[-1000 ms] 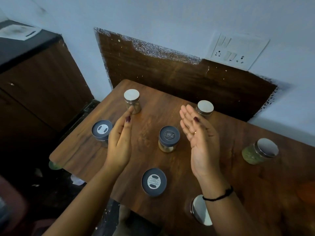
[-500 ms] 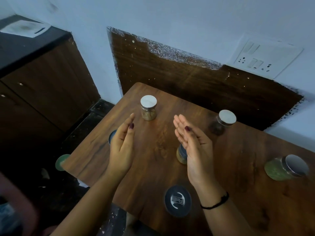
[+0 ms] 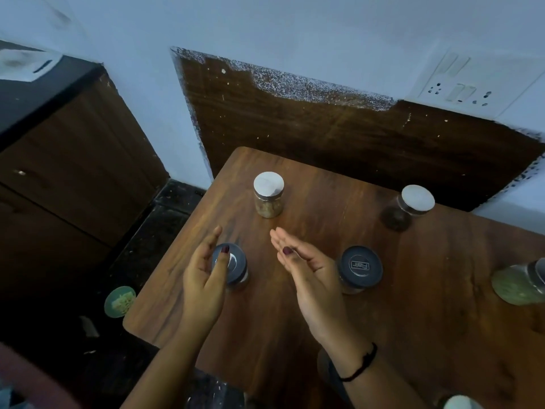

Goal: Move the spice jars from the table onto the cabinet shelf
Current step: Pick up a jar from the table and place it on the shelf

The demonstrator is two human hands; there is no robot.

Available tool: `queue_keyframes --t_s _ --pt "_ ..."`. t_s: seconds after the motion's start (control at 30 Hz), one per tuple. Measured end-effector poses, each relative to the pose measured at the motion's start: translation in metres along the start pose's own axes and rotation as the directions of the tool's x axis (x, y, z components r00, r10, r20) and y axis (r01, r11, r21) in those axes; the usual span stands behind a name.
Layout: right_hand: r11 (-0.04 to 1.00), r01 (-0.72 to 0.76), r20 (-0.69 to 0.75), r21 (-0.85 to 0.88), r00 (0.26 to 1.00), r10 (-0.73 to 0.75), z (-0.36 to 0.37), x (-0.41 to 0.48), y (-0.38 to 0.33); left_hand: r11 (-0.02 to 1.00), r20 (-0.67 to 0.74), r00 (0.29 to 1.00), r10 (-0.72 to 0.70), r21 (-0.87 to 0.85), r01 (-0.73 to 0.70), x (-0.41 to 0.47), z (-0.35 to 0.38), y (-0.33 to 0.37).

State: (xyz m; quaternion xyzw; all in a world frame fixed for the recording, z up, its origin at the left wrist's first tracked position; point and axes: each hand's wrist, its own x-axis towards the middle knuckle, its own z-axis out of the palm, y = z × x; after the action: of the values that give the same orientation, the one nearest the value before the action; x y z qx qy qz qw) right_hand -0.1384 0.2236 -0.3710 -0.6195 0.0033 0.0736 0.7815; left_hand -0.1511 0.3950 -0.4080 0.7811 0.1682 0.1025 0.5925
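Note:
Several spice jars stand on the wooden table (image 3: 413,335). A silver-lidded jar (image 3: 268,194) of pale spice is at the far left, and a silver-lidded dark jar (image 3: 408,206) at the far right. A dark-lidded jar (image 3: 236,268) sits just behind my left hand (image 3: 203,287). Another dark-lidded jar (image 3: 359,268) is right of my right hand (image 3: 309,278). A green-filled jar (image 3: 520,283) lies at the right edge. Both hands hover over the table with straight fingers, palms facing each other, holding nothing.
A dark wooden cabinet (image 3: 67,166) with a black top stands to the left across a gap of dark floor. A green dish (image 3: 119,301) lies on the floor by the table corner. A wall socket (image 3: 460,93) is at upper right. Another lid (image 3: 460,402) shows at the bottom edge.
The view has shifted, so the table and jars slid right and down in frame. My hands moved left, closer together, now flanking the space between the left dark-lidded jar and the middle one.

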Motion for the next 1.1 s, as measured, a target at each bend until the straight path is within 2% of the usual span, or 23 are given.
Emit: queue_keyframes --t_s 0.07,0.13,0.2,0.33,0.47,0.9,1.0,1.1 --pt "0.999 -0.012 -0.006 -0.037 1.0 0.011 0.001 0.005 0.008 0.988 0.022 0.999 0.045 0.148 -0.048 0.009 -0.002 -0.008" --pt "0.993 -0.041 0.004 -0.107 0.999 0.042 0.003 0.009 0.019 0.927 0.091 0.993 0.07 0.361 -0.098 0.018 -0.006 -0.017" --pt "0.982 -0.091 0.02 -0.165 0.995 0.096 0.005 0.012 0.034 0.866 0.176 0.983 0.044 0.484 -0.126 0.025 -0.01 -0.028" --pt "0.94 -0.193 0.066 -0.28 0.973 0.22 0.013 0.016 0.067 0.836 0.274 0.957 -0.09 0.543 -0.077 0.028 -0.011 -0.051" --pt "0.915 -0.24 0.089 -0.324 0.955 0.282 0.024 0.022 0.087 0.795 0.291 0.953 -0.086 0.597 -0.11 0.031 -0.008 -0.064" --pt "0.88 -0.223 0.072 -0.42 0.958 0.278 0.022 0.025 0.098 0.915 0.128 0.992 -0.01 0.401 -0.043 0.041 -0.009 -0.074" --pt "0.877 -0.245 0.058 -0.414 0.954 0.294 0.016 0.019 0.098 0.96 0.123 0.991 -0.058 0.281 0.021 0.045 -0.012 -0.061" --pt "0.885 -0.257 0.034 -0.388 0.956 0.292 0.009 0.015 0.096 0.986 0.163 0.974 -0.155 0.088 0.142 0.049 -0.016 -0.048"
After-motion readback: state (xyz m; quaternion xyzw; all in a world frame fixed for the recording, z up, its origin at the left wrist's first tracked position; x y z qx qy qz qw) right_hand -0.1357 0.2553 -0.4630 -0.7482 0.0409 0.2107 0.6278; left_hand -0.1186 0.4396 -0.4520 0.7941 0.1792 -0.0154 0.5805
